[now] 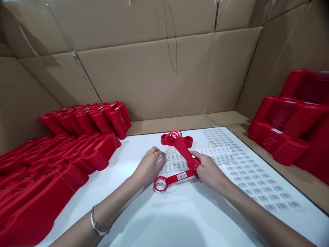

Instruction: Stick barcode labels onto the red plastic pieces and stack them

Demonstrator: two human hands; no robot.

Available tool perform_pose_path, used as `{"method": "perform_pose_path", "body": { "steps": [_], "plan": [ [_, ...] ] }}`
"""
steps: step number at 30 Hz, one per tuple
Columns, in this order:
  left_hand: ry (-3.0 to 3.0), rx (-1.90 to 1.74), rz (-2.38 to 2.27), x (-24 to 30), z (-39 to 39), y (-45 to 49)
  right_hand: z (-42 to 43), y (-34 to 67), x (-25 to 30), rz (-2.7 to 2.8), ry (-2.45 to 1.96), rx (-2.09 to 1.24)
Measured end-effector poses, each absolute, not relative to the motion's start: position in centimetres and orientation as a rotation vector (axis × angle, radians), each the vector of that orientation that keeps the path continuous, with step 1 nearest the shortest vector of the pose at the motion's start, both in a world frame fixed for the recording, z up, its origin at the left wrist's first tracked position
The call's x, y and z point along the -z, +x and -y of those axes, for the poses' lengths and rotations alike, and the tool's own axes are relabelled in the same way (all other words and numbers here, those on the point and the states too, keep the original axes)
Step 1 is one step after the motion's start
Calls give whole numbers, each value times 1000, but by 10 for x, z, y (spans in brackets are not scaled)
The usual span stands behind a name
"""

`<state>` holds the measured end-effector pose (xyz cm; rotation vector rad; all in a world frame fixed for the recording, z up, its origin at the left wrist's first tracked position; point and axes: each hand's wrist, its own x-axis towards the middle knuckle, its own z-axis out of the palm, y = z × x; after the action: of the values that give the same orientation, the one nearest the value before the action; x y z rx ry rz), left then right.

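Fanned out in my right hand (pixel 207 169) is a stack of red plastic strips with ring-shaped ends (pixel 185 151); my fingers close round one end. One strip swings out toward the left and bears a white barcode label (pixel 181 176). Its open ring (pixel 160 184) is just below my left hand (pixel 150 166). The fingers of that hand are bent and pinch at the left end of a narrow barcode label sheet (pixel 174 164), though the fingertips are partly hidden. The red stack overlaps the middle of this sheet.
Larger barcode sheets (pixel 257 181) cover the right of the white table (pixel 164 223). Rows of banded red stacks (pixel 84 154) fill the left side. More red bundles (pixel 285 116) are piled at the right. Cardboard walls (pixel 154 79) enclose the back and sides; a rubber band (pixel 212 144) lies on the sheets.
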<state>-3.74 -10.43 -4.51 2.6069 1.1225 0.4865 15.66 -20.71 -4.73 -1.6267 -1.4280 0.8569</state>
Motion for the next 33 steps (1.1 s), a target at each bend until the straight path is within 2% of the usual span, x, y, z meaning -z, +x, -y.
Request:
{"method": "perform_pose_path", "body": {
  "steps": [5,11,15,21,33],
  "plan": [
    [2532,-543,-1095,46,112,-37,207,152,49,1461,-1621,-935],
    [2488,-517,-908,20,123,-40,206,147,49,1444,-1699,-953],
    [2073,-700,-874,9,149,-31,207,145,47,1447,-1728,-937],
    [1672,-753,-933,14,171,-15,210,140,45,1492,-1710,-875],
    [1691,-784,-1036,19,169,-13,213,139,45,1510,-1727,-847]
  ]
}}
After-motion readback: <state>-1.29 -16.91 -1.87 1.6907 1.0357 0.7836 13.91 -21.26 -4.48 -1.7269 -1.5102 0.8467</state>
